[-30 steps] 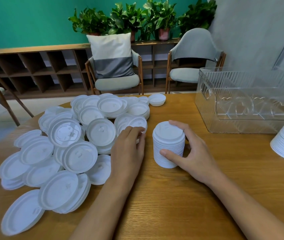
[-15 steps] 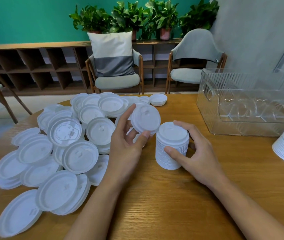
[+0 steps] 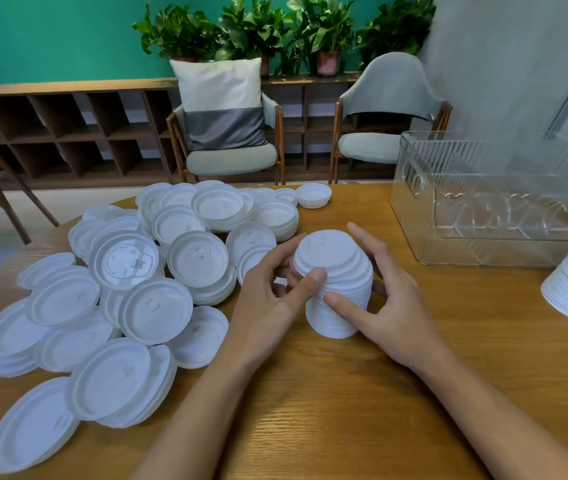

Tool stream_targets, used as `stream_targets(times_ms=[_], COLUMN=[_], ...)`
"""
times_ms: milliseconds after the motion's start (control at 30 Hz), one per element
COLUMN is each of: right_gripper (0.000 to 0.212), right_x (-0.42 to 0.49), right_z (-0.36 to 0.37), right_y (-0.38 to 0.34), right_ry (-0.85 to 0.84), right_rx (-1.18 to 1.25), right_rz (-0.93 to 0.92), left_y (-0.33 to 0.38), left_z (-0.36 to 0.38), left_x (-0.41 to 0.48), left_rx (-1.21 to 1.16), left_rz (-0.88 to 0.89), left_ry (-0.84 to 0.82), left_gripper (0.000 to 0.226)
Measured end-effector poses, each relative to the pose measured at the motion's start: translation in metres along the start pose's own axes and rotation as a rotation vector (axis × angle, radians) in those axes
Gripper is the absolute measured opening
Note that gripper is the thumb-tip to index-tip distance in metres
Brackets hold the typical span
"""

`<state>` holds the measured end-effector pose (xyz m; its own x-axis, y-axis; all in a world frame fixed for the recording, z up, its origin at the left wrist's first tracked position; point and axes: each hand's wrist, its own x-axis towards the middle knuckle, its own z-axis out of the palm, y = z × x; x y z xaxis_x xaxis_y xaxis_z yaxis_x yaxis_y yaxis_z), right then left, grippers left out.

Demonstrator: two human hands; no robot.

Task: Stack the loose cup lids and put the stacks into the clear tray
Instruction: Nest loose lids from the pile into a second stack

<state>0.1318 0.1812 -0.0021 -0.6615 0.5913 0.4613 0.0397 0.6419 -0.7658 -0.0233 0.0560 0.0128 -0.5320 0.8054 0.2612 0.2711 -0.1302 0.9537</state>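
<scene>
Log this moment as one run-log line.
left hand: pinches top lid | right hand: grips lid stack | loose lids: piled left | clear tray: apart

Both forearms angled inward, left hand and right hand curled (thumbs forward) round the lid stack

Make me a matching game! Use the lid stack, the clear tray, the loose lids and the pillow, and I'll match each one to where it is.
Things:
1. lid stack
2. clear tray
3. loose lids
4. pillow

Places:
A. on a chair
B. held between the left hand and the right hand
C. piled on the left side of the table
D. on the right side of the table

Pairs: 1-B, 2-D, 3-C, 4-A
</scene>
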Motion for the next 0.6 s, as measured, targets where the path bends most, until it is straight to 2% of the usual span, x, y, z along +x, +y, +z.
stream_targets(times_ms=[133, 267, 600], right_gripper=[0.077, 0.075, 0.077], right_x=[-0.001, -0.001, -0.003], right_z=[0.001, 0.001, 0.0], right_y=[0.0, 0.0, -0.003], right_ry=[0.004, 0.006, -0.033], right_rx=[-0.005, 0.006, 0.058], right_rz=[-0.017, -0.015, 0.01], left_y=[-0.001, 0.002, 0.002], left_z=[0.001, 0.005, 0.015], left_x=[-0.001, -0.001, -0.003], left_rx=[0.084, 0.116, 0.148], left_rz=[-0.011, -0.017, 0.079], left_ry=[-0.068, -0.07, 0.041], left_gripper=[0.049, 0.056, 0.055])
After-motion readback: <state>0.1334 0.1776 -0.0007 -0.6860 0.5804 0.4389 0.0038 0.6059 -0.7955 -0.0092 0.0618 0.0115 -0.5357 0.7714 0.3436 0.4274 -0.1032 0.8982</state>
